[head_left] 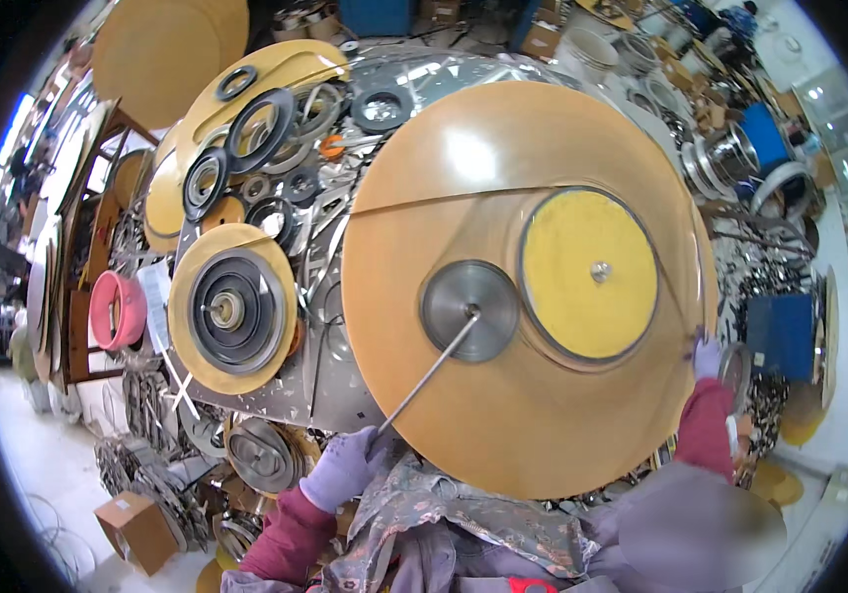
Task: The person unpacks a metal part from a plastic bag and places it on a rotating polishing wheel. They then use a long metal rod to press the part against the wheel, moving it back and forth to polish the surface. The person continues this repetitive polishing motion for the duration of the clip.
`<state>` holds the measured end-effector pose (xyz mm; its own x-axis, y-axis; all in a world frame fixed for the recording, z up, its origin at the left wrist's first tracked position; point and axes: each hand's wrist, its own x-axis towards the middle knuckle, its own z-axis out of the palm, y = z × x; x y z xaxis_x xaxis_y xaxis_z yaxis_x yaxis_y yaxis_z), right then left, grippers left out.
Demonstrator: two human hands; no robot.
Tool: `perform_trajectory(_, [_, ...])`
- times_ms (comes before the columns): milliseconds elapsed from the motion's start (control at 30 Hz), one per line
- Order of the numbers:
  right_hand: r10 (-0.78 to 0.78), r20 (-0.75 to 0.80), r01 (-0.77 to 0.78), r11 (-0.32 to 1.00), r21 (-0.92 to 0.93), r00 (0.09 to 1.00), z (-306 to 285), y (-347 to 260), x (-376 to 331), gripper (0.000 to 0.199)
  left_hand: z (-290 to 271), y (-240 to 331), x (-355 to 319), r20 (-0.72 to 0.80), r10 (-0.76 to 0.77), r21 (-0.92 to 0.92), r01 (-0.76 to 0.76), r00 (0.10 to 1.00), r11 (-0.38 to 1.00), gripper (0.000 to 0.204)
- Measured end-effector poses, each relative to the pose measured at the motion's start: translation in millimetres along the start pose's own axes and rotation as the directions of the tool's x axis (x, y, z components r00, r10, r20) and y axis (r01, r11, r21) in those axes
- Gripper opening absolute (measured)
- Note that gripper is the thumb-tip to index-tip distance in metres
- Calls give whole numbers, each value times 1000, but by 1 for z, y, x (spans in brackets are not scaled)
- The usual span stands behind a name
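Note:
A large tan round board (503,435) lies in front of me. On it sit a yellow disc (582,277) with a dark rim and a small knob, and a smaller grey metal disc (454,331) at its lower left. My left hand (345,469), in a light purple glove, is closed round the near end of a thin metal rod (424,380), whose far end meets the grey disc's hub. At the board's right edge, my gloved right hand (708,356) has its fingers closed; what they hold is too small to tell. A thin dark strip (454,201) crosses the board to the yellow disc.
Left of the board, a smaller tan disc (187,336) carries dark rings. Several black rings (261,128) and metal scraps crowd the table behind it. A pink bowl (118,310) stands at far left, a blue box (780,336) at right, and a cardboard box (137,534) on the floor.

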<state>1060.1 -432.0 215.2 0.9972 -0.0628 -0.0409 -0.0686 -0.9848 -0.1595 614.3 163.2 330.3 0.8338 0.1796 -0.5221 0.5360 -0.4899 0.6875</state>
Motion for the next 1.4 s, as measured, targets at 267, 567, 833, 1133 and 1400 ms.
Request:
perform_trajectory(267, [266,492,-548,568,614,829,-110,-49,-282,46,-18,-12,24,-45,88,107,-83,995,991,25])
perform_trajectory(567, [-15,804,-601,656,457,595,-180,-55,-375,46,-29,-30,14,-20,125,123,-122,992,985,27])
perform_trajectory(833, [-181,742,-606,470,642,646,-122,-231,-373,50,-15,-26,-7,-68,110,97,-103,992,990,29])
perform_trajectory(1133, [-154,480,-398,378,836,864,-59,-339,-306,44,8,-28,-14,-84,157,80,-150,984,985,27])
perform_trajectory(1400, [-300,-62,306,925,226,952,-22,-331,-193,40,18,-18,-10,-76,161,86,-155,984,984,28])
